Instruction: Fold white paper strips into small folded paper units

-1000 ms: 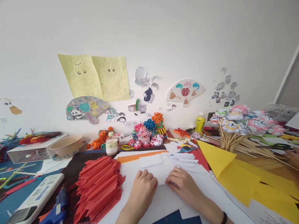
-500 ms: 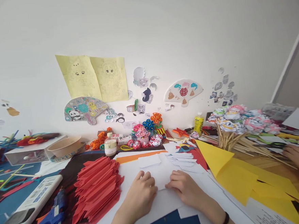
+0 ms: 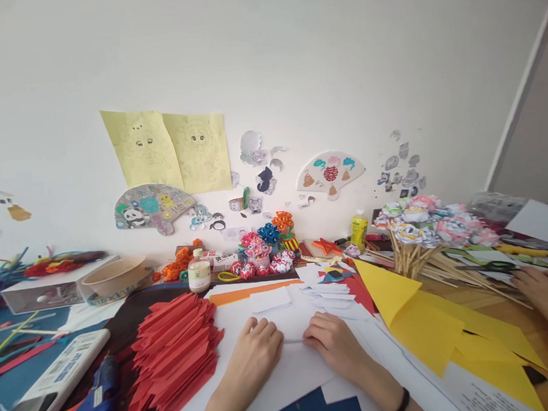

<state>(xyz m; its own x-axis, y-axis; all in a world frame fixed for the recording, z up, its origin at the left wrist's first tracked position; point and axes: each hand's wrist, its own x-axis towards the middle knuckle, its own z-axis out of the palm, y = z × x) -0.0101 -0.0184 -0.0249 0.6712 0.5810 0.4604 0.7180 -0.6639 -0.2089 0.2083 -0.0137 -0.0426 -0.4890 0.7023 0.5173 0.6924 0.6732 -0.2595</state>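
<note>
Both hands are down on the white paper (image 3: 289, 320) at the middle of the table, and it looks like a fold is being pressed: the left hand (image 3: 255, 356) is curled knuckles-up with its fingers bent onto the sheet, the right hand (image 3: 333, 342) lies beside it, fingertips pinching the paper's near edge flat. Neither hand lifts anything; they only press. The paper lies between the heap of folded red pieces (image 3: 174, 350) on the left and the yellow sheets (image 3: 452, 334) on the right. That red heap is large, so a good deal of folding seems done, while this white sheet looks barely begun, with one crease at most. A small stack of cut white slips (image 3: 329, 292) waits just beyond the fingers. At the far right another person's hand (image 3: 545, 296) rests near the paper flowers on sticks (image 3: 433, 232).
</note>
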